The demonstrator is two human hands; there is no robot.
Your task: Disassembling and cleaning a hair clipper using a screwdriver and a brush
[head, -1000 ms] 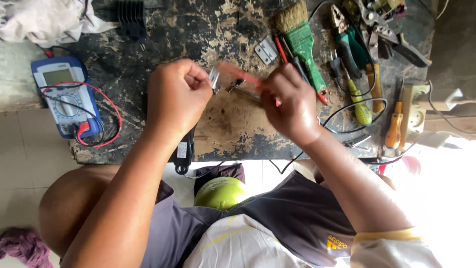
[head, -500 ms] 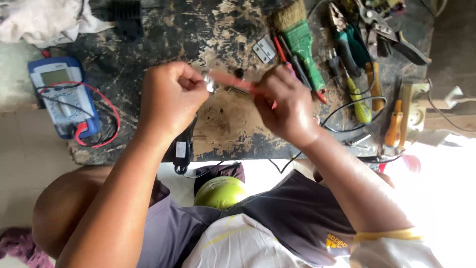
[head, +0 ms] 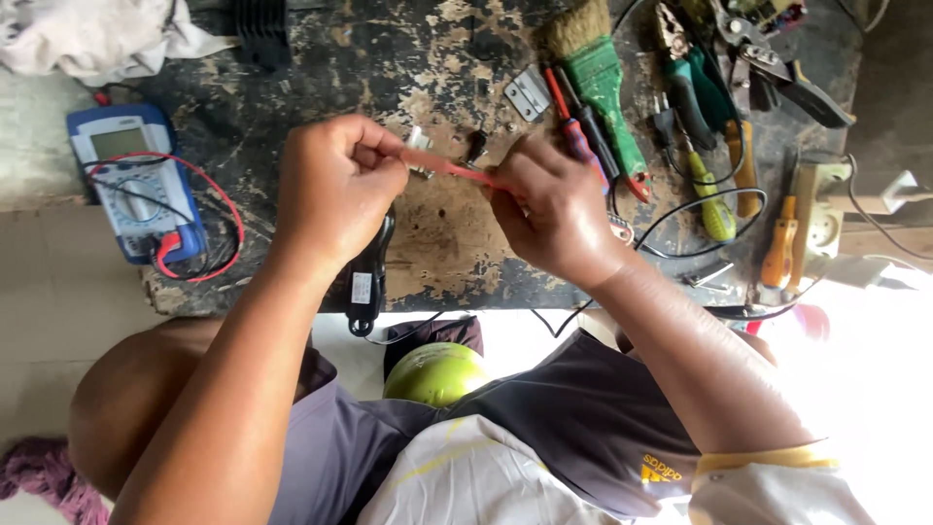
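My left hand (head: pixel 335 190) is closed around a small silvery metal part (head: pixel 419 146), held above a worn dark workbench (head: pixel 321 68). My right hand (head: pixel 549 209) grips a thin red screwdriver (head: pixel 457 171) whose tip meets that metal part. Both hands hover over the middle of the bench, a few centimetres apart. A small black piece (head: pixel 475 146) lies on the bench just behind the screwdriver.
A blue multimeter (head: pixel 136 180) with red and black leads sits at the left. A black adapter (head: pixel 369 277) lies at the bench's front edge. A green-handled brush (head: pixel 598 73), several screwdrivers (head: pixel 714 199) and pliers (head: pixel 685 87) crowd the right. A white cloth (head: pixel 87 34) lies far left.
Both hands have shifted slightly left and up over the bench, keeping the screwdriver tip on the metal part.
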